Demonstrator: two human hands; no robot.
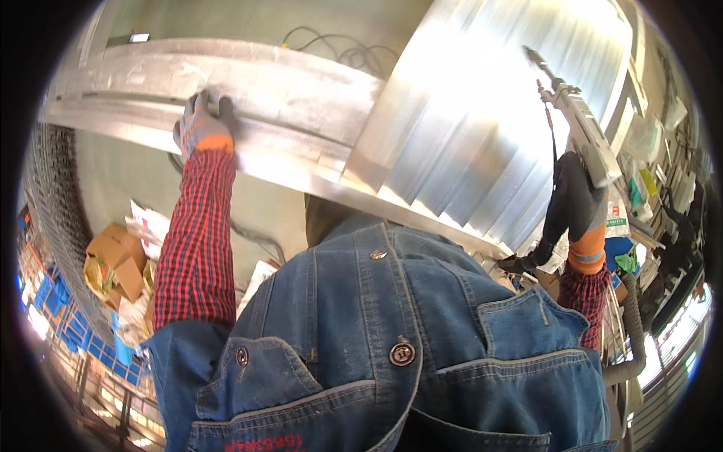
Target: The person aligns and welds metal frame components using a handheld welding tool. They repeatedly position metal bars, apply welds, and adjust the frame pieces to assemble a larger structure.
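Note:
My left hand (pixel 205 126), in a grey and orange glove, is closed over the edge of a long silvery metal beam (pixel 294 83) at the upper left. Held in my right hand (pixel 580 200), at the right, is a welding gun (pixel 584 124) with a pale boxy body and a slim dark nozzle. The nozzle points away from me, over a ribbed metal panel (pixel 459 143). Glare washes out much of this panel, which lies across the beam's right part. Whether the nozzle tip touches the panel I cannot tell.
A dark cable (pixel 354 54) lies coiled on the floor beyond the beam. At the left stand an open cardboard box (pixel 117 260) and a dark mesh stack (pixel 60 203). A thick grey hose (pixel 633 339) bends down at the lower right, near cluttered bags and parts.

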